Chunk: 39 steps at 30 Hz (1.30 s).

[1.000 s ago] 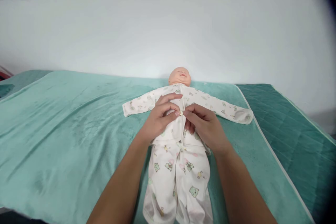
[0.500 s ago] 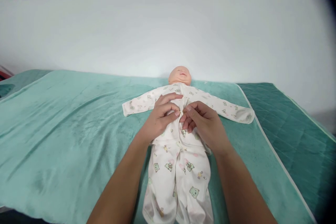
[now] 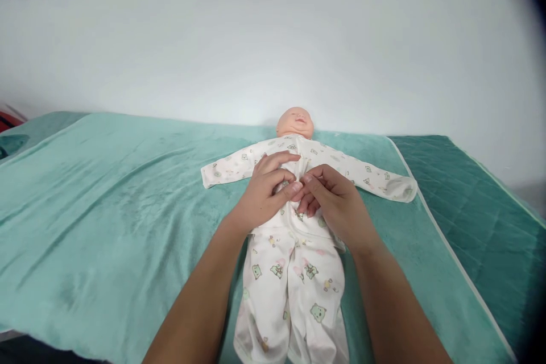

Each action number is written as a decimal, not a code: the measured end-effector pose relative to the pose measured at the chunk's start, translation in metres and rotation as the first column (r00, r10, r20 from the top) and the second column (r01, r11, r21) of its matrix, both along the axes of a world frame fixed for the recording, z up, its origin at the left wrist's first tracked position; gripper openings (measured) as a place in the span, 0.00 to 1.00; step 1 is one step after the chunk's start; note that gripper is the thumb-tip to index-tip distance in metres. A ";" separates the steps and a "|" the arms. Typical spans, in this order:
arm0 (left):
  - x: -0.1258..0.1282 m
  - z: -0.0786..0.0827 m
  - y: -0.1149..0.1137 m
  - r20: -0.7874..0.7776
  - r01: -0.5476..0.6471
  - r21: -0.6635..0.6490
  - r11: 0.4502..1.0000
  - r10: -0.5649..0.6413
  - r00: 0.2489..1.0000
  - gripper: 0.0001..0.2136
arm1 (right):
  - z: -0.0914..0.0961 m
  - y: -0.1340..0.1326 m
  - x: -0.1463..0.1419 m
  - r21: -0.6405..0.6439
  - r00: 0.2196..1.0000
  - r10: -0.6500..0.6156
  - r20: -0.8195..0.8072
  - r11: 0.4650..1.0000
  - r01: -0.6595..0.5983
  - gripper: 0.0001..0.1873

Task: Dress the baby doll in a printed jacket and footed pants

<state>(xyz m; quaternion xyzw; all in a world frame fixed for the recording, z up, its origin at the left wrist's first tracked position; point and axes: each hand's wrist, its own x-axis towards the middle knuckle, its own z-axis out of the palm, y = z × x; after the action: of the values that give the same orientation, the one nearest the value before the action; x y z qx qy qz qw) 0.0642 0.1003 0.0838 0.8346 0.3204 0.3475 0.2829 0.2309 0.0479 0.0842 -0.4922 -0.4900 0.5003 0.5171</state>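
Note:
A baby doll [image 3: 295, 120] lies on its back, dressed in a white baby shirt [image 3: 341, 163] with small bear prints and matching baby pants [image 3: 294, 290]. Both sleeves stretch out sideways. At the middle of the chest my left hand [image 3: 268, 190] pinches the shirt's front edge between thumb and index finger, its other fingers resting on the cloth. Thumb and fingers of my right hand [image 3: 333, 199] close on the facing edge of the same opening, and the fingertips of both hands meet. Any fastener between them is hidden.
A light green blanket [image 3: 128, 210] with soft wrinkles lies under the doll. To the right is a darker green quilted cover [image 3: 469, 227]. A white wall [image 3: 256, 45] rises directly behind the doll's head. Something red [image 3: 8, 120] shows at the far left edge.
My left thumb has shifted right, against my right fingertips, and the gap between the hands has closed. The doll and its clothes lie as before; the view has moved slightly.

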 end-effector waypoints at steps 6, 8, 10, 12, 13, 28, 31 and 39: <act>0.000 -0.001 0.000 0.010 -0.003 -0.021 1.000 0.003 1.000 0.10 | 0.001 -0.001 0.000 -0.002 1.000 0.014 -0.007 1.000 -0.014 0.13; 0.001 -0.001 0.000 0.026 -0.020 -0.030 0.999 0.021 0.999 0.09 | 0.001 -0.001 0.000 -0.003 1.000 0.009 -0.005 1.000 -0.009 0.12; 0.002 -0.002 0.001 0.048 -0.040 -0.040 0.998 0.042 0.998 0.08 | 0.001 -0.001 -0.001 -0.001 1.000 0.002 0.001 1.000 -0.002 0.12; 0.002 -0.003 0.001 0.069 -0.046 -0.052 0.998 0.049 0.996 0.08 | 0.000 0.000 -0.001 0.000 1.000 -0.003 0.017 1.000 0.003 0.12; 0.001 -0.003 0.002 0.078 -0.042 -0.062 0.997 0.047 0.996 0.08 | -0.001 0.000 -0.001 -0.002 1.000 -0.004 0.028 1.000 0.004 0.12; 0.000 -0.004 0.003 0.098 -0.017 -0.075 0.997 0.025 0.995 0.08 | -0.003 0.002 0.004 -0.018 0.999 0.039 0.032 0.999 -0.039 0.12; -0.001 -0.003 0.003 0.093 -0.015 -0.075 0.997 0.022 0.995 0.08 | -0.003 0.002 0.004 -0.028 0.998 0.041 0.043 0.999 -0.040 0.12; 0.001 -0.004 0.003 0.124 -0.037 -0.084 0.996 0.047 0.991 0.07 | -0.002 0.001 0.002 -0.026 0.997 0.035 0.074 0.999 -0.033 0.12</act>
<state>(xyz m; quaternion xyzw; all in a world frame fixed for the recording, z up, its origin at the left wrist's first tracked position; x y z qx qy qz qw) 0.0651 0.1033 0.0798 0.7917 0.3333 0.3923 0.3289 0.2326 0.0490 0.0824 -0.5085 -0.5110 0.4963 0.4837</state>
